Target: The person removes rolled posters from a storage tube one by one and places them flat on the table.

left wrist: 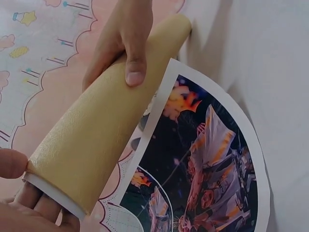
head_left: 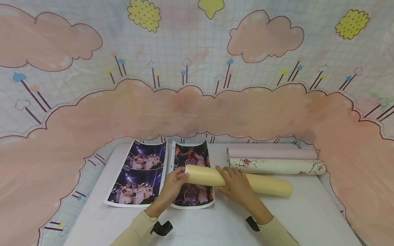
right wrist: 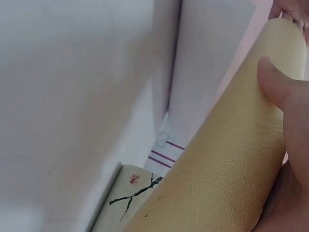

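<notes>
A yellow textured paper roll point(head_left: 272, 185) spans the middle of the table, slanting down to the right. My left hand point(head_left: 172, 186) pinches its left end. In the left wrist view the fingers point(left wrist: 43, 200) reach inside the white-lined opening, with the thumb point(left wrist: 12, 163) against the outer edge. Around the roll's middle, my right hand point(head_left: 240, 188) grips from above, its thumb point(right wrist: 277, 82) lying along the yellow surface in the right wrist view. Beneath the roll's left part lies a printed photo sheet point(head_left: 192, 153), partly covered by it.
Another sheet with two group photos point(head_left: 140, 177) lies to the left. Behind the yellow roll, a flower-patterned roll point(head_left: 277, 166) and a pale pink roll point(head_left: 271, 153) lie side by side. A cloud-patterned cloth point(head_left: 197, 112) hangs behind the white table point(head_left: 197, 230).
</notes>
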### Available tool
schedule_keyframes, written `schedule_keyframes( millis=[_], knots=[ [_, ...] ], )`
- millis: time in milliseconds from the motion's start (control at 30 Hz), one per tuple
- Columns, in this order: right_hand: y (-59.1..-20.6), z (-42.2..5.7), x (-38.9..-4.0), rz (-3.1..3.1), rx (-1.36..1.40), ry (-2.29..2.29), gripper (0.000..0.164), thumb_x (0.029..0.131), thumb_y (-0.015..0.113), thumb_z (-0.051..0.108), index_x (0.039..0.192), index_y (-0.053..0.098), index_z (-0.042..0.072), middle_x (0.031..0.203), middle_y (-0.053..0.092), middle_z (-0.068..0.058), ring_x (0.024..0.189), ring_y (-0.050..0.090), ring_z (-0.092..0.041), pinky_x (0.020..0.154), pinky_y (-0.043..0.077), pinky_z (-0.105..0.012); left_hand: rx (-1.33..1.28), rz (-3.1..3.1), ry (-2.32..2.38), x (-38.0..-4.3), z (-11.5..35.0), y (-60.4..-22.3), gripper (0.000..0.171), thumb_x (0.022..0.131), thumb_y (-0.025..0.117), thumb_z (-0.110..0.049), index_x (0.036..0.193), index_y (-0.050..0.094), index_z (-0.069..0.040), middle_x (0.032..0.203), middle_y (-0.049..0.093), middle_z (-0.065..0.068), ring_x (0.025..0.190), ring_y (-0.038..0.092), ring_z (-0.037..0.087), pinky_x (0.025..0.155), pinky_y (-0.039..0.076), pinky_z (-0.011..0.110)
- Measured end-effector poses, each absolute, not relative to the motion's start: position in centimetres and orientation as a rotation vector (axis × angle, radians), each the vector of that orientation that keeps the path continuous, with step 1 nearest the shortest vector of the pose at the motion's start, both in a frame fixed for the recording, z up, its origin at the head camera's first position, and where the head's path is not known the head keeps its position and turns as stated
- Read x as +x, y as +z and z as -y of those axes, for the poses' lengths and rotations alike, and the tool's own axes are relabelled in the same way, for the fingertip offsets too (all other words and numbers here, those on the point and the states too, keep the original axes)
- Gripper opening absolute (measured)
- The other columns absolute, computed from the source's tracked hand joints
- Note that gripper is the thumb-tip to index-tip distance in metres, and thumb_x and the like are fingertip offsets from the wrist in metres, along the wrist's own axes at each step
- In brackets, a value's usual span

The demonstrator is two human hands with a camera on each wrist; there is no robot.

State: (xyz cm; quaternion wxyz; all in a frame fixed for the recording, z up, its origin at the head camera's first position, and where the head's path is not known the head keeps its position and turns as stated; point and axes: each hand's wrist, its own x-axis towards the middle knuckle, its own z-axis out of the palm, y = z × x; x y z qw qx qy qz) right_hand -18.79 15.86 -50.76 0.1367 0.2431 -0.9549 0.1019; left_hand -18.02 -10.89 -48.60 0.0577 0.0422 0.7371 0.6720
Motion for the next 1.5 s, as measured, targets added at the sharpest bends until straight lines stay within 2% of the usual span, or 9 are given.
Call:
schedule_keyframes(
  millis=[233, 367, 467, 567, 700, 767, 1000, 1200, 1500],
  knots=[
    [-50.6, -15.9, -18.8, 2.798, 0.696, 0.311, 0.08, 0.084, 0.069, 0.054, 0.151, 0.038, 0.025, 0.129, 0.059, -0.008, 0.122, 0.056, -0.035, 0.104, 0.04, -0.056, 0.08, -2.235, 2.02, -18.1, 11.3, -48.2, 0.035, 0.098, 0.056, -0.013, 0.128, 0.054, 0.004, 0.111, 0.072, 0.02, 0.107, 0.065, 0.024, 0.11, 0.038, 0.055],
    [-50.7, -15.9, -18.7, 2.777, 0.697, 0.311, 0.08, 0.082, 0.07, 0.054, 0.15, 0.04, 0.024, 0.128, 0.06, -0.009, 0.121, 0.056, -0.035, 0.103, 0.041, -0.057, 0.068, -2.271, 2.011, -18.1, 11.5, -48.2, 0.032, 0.097, 0.057, -0.011, 0.126, 0.056, 0.004, 0.107, 0.072, 0.02, 0.097, 0.065, 0.017, 0.101, 0.046, 0.043],
    [-50.8, -15.9, -18.7, 2.763, 0.701, 0.304, 0.08, 0.082, 0.07, 0.055, 0.15, 0.04, 0.023, 0.127, 0.06, -0.009, 0.12, 0.057, -0.035, 0.102, 0.042, -0.056, 0.047, -2.302, 1.996, -18.3, 11.9, -48.4, 0.03, 0.097, 0.057, -0.01, 0.124, 0.057, 0.003, 0.105, 0.073, 0.019, 0.094, 0.064, 0.014, 0.095, 0.047, 0.035],
    [-50.9, -15.9, -18.7, 2.765, 0.699, 0.291, 0.08, 0.083, 0.069, 0.056, 0.15, 0.04, 0.023, 0.127, 0.06, -0.008, 0.12, 0.057, -0.034, 0.102, 0.041, -0.056, 0.033, -2.323, 1.982, -18.3, 12.3, -48.4, 0.03, 0.098, 0.056, -0.012, 0.125, 0.058, 0.002, 0.111, 0.072, 0.019, 0.101, 0.064, 0.018, 0.101, 0.046, 0.041],
    [-51.1, -16.0, -18.7, 2.766, 0.69, 0.277, 0.079, 0.083, 0.069, 0.056, 0.15, 0.04, 0.024, 0.127, 0.06, -0.008, 0.119, 0.057, -0.034, 0.102, 0.042, -0.055, 0.017, -2.337, 1.971, -18.2, 12.8, -48.4, 0.035, 0.099, 0.055, -0.014, 0.13, 0.054, 0.002, 0.12, 0.069, 0.022, 0.115, 0.062, 0.029, 0.11, 0.038, 0.055],
    [-51.2, -16.0, -18.8, 2.758, 0.688, 0.277, 0.079, 0.082, 0.071, 0.054, 0.149, 0.041, 0.024, 0.126, 0.06, -0.008, 0.118, 0.057, -0.034, 0.1, 0.042, -0.055, 0.007, -2.339, 1.969, -18.1, 13.1, -48.3, 0.037, 0.099, 0.054, -0.014, 0.133, 0.052, 0.003, 0.12, 0.068, 0.024, 0.117, 0.062, 0.032, 0.111, 0.036, 0.058],
    [-51.4, -16.0, -18.8, 2.745, 0.687, 0.288, 0.079, 0.081, 0.074, 0.051, 0.148, 0.042, 0.024, 0.126, 0.06, -0.009, 0.117, 0.057, -0.034, 0.1, 0.042, -0.056, -0.05, -2.372, 1.973, -18.1, 13.9, -48.1, 0.039, 0.099, 0.054, -0.013, 0.134, 0.052, 0.004, 0.123, 0.065, 0.026, 0.109, 0.065, 0.03, 0.102, 0.046, 0.053],
    [-51.3, -16.1, -18.7, 2.74, 0.696, 0.296, 0.079, 0.081, 0.074, 0.051, 0.148, 0.042, 0.025, 0.126, 0.06, -0.011, 0.117, 0.057, -0.036, 0.1, 0.042, -0.057, -0.08, -2.42, 1.963, -18.1, 14.7, -47.9, 0.039, 0.099, 0.056, -0.012, 0.134, 0.052, 0.005, 0.117, 0.068, 0.027, 0.101, 0.066, 0.024, 0.099, 0.048, 0.047],
    [-51.2, -16.4, -18.5, 2.75, 0.684, 0.282, 0.076, 0.082, 0.075, 0.048, 0.148, 0.042, 0.027, 0.127, 0.059, -0.012, 0.118, 0.057, -0.037, 0.102, 0.041, -0.057, -0.086, -2.411, 1.98, -17.9, 15.8, -47.6, 0.036, 0.1, 0.054, -0.012, 0.133, 0.054, 0.002, 0.122, 0.067, 0.025, 0.112, 0.063, 0.026, 0.106, 0.039, 0.048]
  ],
)
